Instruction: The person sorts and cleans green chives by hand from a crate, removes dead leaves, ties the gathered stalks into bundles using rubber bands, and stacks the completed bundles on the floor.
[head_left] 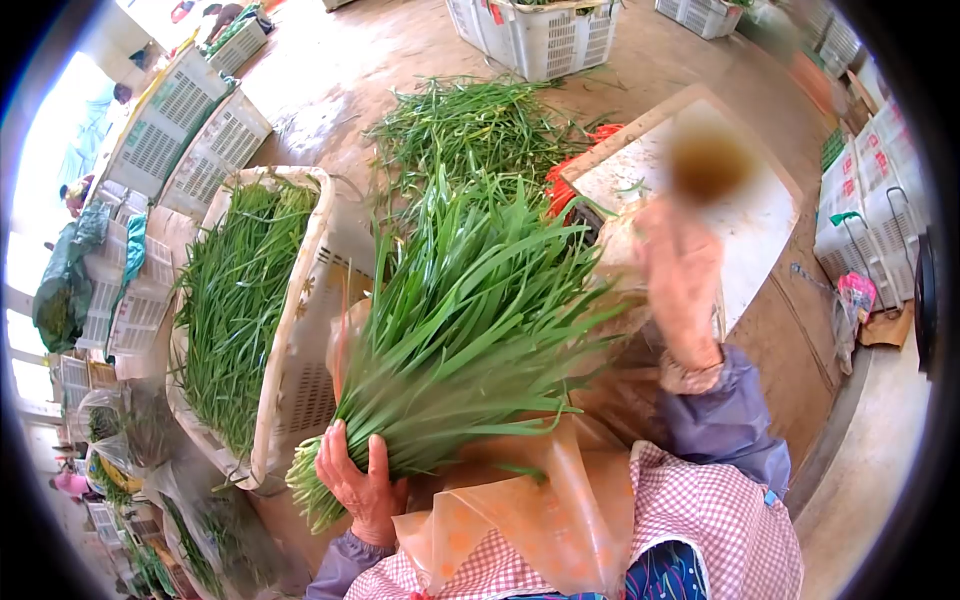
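A large bunch of green garlic chives lies slanted across my lap, its pale cut ends at the lower left and its leaves fanning up and right. My left hand is closed round the stems near those ends. Stretched forward to the right of the leaves, my right hand is over the edge of a white board; its fingers are smeared, and a round brown blur covers the area just beyond. Red strips lie beside the board. A clear orange-tinted plastic apron covers my lap.
On the left stands a white crate full of chives. Loose chives are heaped on the floor ahead. Another white crate is beyond them. Stacked crates stand at the far left and the right wall.
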